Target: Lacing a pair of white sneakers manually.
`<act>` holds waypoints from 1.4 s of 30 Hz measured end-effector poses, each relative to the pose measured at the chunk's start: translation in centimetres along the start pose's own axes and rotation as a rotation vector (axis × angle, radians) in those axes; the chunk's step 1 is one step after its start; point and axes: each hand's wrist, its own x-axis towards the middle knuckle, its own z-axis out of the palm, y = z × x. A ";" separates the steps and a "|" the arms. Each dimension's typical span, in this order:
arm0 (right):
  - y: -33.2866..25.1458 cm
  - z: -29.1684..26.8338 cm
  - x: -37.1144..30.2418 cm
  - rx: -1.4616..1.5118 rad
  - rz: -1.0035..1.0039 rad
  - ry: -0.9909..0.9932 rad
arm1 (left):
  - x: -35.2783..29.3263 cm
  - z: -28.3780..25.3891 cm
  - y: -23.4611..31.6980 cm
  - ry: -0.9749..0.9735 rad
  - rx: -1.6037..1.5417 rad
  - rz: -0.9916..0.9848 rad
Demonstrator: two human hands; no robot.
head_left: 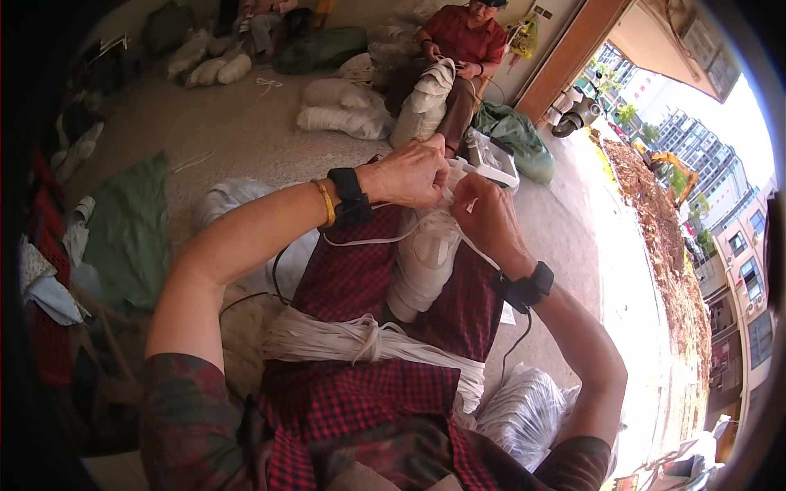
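Observation:
Between my knees stands a stack of white shoe uppers (422,266), one nested in another. Over its far end, my left hand (409,173) is closed in a pinch on a white shoelace (364,243), which hangs in a loop below my wrist. Close beside it, my right hand (491,217) has thumb and finger pressed together on the lace. The fingertips partly hide the topmost upper and the exact grip. Across my lap, on red checked cloth, lies a thick bundle of white shoelaces (377,342), tied at the middle.
Clear plastic bags (524,413) of white goods flank my legs. A white box (494,159) and a green sack (524,141) stand ahead. Facing me, a seated person in a red shirt (467,41) handles a similar stack. Green cloth (127,229) lies at left.

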 end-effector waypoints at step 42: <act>4.4 -1.6 -0.1 0.370 0.125 0.090 | -0.5 -0.1 3.7 0.120 0.495 0.164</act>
